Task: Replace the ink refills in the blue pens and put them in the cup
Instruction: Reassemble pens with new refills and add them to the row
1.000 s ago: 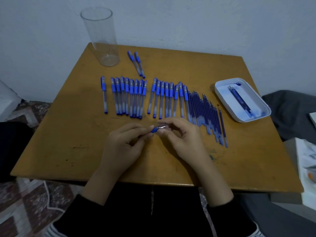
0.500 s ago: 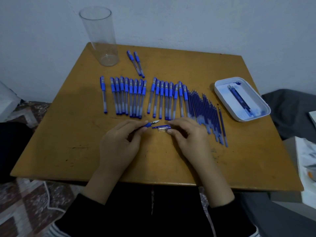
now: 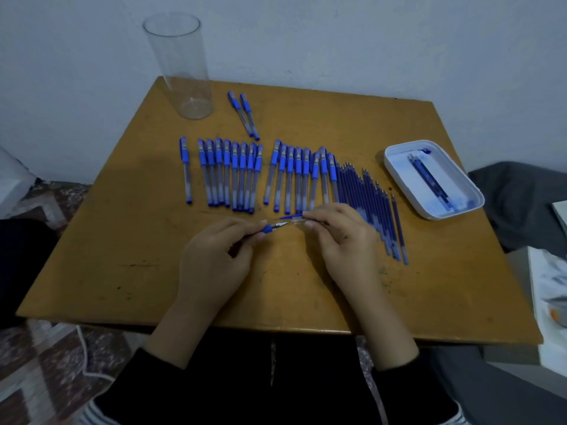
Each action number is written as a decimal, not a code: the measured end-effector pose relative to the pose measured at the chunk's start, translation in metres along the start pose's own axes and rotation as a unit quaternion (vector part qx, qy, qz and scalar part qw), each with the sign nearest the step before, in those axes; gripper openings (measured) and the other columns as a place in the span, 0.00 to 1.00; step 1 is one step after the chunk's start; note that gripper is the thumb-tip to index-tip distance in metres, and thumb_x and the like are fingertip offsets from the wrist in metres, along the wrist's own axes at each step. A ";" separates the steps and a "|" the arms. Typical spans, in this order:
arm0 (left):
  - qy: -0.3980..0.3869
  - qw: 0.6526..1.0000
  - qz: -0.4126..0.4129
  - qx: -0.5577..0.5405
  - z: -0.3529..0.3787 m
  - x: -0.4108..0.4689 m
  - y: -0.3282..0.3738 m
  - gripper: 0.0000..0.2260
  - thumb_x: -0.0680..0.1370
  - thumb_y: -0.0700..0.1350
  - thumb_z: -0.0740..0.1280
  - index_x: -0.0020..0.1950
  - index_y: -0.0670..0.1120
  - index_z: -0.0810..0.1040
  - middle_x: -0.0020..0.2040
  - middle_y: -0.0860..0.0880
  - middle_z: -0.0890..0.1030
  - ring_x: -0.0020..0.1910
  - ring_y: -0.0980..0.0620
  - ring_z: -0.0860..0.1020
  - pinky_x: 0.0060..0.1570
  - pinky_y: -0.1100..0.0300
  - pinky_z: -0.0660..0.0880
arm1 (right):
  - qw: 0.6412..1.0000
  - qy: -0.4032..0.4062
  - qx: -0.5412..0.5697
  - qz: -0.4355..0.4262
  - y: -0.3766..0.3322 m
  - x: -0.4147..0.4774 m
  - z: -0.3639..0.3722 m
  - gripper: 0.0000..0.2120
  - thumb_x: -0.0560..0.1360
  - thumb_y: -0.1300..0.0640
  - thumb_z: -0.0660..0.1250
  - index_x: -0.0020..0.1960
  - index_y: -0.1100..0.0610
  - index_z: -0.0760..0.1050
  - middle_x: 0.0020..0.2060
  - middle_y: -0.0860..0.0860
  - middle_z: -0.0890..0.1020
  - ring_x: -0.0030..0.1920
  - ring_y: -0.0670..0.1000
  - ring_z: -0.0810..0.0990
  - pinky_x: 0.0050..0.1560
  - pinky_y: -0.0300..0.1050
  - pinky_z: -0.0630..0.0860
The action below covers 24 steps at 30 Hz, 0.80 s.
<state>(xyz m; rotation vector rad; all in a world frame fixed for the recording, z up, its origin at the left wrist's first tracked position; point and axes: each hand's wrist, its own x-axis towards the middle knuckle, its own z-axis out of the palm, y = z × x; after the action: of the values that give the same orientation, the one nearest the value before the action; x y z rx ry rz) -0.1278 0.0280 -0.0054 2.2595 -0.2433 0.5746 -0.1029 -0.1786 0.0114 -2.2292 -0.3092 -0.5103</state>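
Over the bench (image 3: 107, 240), before the pen row (image 3: 242, 176): pinching the blue tip (image 3: 271, 229) in the left hand (image 3: 214, 262), gripping the clear barrel (image 3: 297, 221) in the right hand (image 3: 340, 240). Probably light, slick plastic; best held near the open end.

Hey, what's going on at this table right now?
A person holds an opened blue pen over the table. The left hand pinches the tip piece; the right hand grips the clear barrel, with a refill poking out. Capped pens and spare refills lie in rows behind. The cup holds no pens yet.
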 end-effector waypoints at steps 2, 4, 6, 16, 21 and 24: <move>-0.007 1.000 0.004 0.000 0.000 0.000 0.000 0.09 0.78 0.44 0.74 0.58 0.49 0.86 0.49 0.57 0.84 0.47 0.59 0.81 0.43 0.57 0.79 | 1.000 -0.006 -0.010 -0.024 0.000 0.002 0.001 0.08 0.75 0.63 0.72 0.53 0.57 0.84 0.49 0.49 0.82 0.51 0.41 0.77 0.55 0.30 0.73; -0.008 1.000 0.008 -0.003 -0.001 -0.001 0.001 0.10 0.77 0.43 0.74 0.58 0.48 0.86 0.50 0.57 0.84 0.46 0.60 0.81 0.43 0.58 0.79 | 0.998 -0.024 -0.009 -0.057 -0.001 0.004 0.004 0.08 0.75 0.64 0.72 0.53 0.58 0.84 0.49 0.50 0.82 0.51 0.43 0.78 0.55 0.31 0.74; -0.001 1.000 0.013 -0.005 -0.001 -0.001 0.002 0.11 0.77 0.42 0.74 0.59 0.48 0.85 0.49 0.58 0.83 0.45 0.61 0.80 0.42 0.62 0.78 | 0.996 -0.041 0.020 -0.073 -0.003 0.006 0.008 0.07 0.75 0.64 0.72 0.52 0.59 0.84 0.49 0.50 0.82 0.52 0.43 0.78 0.55 0.32 0.74; 0.092 0.995 0.023 -0.028 -0.001 -0.002 0.004 0.11 0.76 0.36 0.75 0.58 0.42 0.85 0.50 0.52 0.84 0.45 0.59 0.81 0.47 0.71 0.75 | 0.878 0.051 0.437 0.190 -0.036 -0.001 0.035 0.11 0.72 0.70 0.71 0.53 0.62 0.81 0.43 0.48 0.86 0.47 0.44 0.84 0.49 0.36 0.79; 0.109 0.993 0.002 -0.049 -0.001 0.001 0.001 0.10 0.78 0.44 0.72 0.58 0.43 0.85 0.49 0.51 0.86 0.45 0.59 0.82 0.47 0.69 0.76 | 0.869 0.058 0.457 0.181 -0.040 0.003 0.044 0.11 0.72 0.70 0.71 0.51 0.59 0.82 0.45 0.47 0.87 0.51 0.47 0.84 0.54 0.40 0.80; 0.104 0.992 -0.008 -0.067 -0.001 0.003 0.000 0.12 0.78 0.47 0.71 0.58 0.43 0.85 0.50 0.51 0.85 0.46 0.59 0.82 0.47 0.68 0.77 | 0.862 0.041 0.475 0.173 -0.040 0.005 0.045 0.10 0.72 0.68 0.71 0.52 0.60 0.81 0.47 0.48 0.86 0.50 0.46 0.84 0.52 0.39 0.79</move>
<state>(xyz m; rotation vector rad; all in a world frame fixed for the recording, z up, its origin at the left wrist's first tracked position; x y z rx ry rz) -0.1257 0.0282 -0.0036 2.0533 -0.1542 0.7571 -0.1021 -0.1185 0.0136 -1.2445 -0.0696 -0.1751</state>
